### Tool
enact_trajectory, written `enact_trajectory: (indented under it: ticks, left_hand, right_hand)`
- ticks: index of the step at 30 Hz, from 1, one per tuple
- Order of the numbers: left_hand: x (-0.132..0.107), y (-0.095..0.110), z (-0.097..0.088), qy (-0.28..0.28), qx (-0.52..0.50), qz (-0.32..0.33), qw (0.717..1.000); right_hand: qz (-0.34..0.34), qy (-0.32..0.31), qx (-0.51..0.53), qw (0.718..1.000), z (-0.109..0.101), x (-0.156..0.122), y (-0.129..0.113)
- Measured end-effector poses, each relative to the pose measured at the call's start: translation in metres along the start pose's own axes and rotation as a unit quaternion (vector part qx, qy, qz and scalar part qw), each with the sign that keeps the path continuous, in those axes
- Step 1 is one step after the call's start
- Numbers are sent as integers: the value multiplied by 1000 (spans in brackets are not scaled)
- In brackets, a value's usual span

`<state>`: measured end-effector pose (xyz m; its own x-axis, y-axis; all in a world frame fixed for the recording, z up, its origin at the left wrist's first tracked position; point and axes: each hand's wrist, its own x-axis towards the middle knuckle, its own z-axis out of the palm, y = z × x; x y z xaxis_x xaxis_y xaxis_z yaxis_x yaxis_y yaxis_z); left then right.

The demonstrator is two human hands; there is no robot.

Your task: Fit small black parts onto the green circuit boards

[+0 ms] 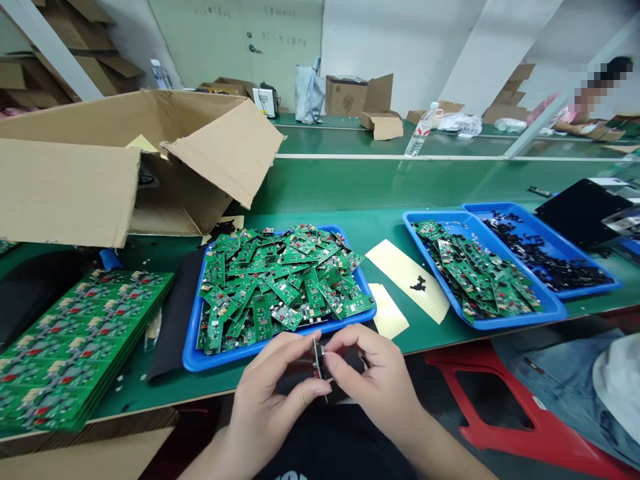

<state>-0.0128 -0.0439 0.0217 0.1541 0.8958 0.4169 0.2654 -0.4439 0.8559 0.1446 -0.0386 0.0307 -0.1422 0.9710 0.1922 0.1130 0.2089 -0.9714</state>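
Note:
My left hand point(280, 380) grips a small circuit board point(319, 359) by its edges, just in front of the table edge. The board stands nearly edge-on to me, so its face hardly shows. My right hand point(367, 367) is closed against the board's right side, thumb and forefinger pinched at its surface; whatever sits between those fingertips is too small to make out. Right beyond my hands lies a blue tray point(195, 357) heaped with loose green circuit boards point(285, 280).
Left are stacked board panels point(75, 340) and an open carton point(65, 180). Yellowish paper sheets point(400, 267) carry black bits. Farther right stand a second blue tray point(555, 313) of boards and a third point(607, 283) of black parts. A red stool point(465, 393) and a seated person are at right.

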Motion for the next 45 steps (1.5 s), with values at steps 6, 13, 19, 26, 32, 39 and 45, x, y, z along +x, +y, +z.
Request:
enact_trajectory:
  ticks: [6,13,19,26,32,39,45]
  left_hand:
    - [4,9,-2,-44,-157,-144,976]
    - [3,5,0,-87,-272,-296,911]
    - [8,11,1,-66,-172,-266,946]
    - [14,15,-7,-171,-163,-254,938]
    - [22,16,-18,-303,-204,-323,873]
    - [23,7,-20,-296,-220,-341,865]
    - [25,10,-21,-295,-180,-311,885]
  right_hand:
    - [-112,7,-79,991,-7,0,-2]
    - [-190,24,-177,965,-13,3,-4]
    - [-241,21,-266,933,-13,4,-4]
    - [-304,-26,-290,907,-28,15,-3]
    - [-268,-147,-159,939,-37,22,7]
    - [-281,-129,-158,938,-32,18,12]
    - [-256,-117,-157,947,-31,15,15]
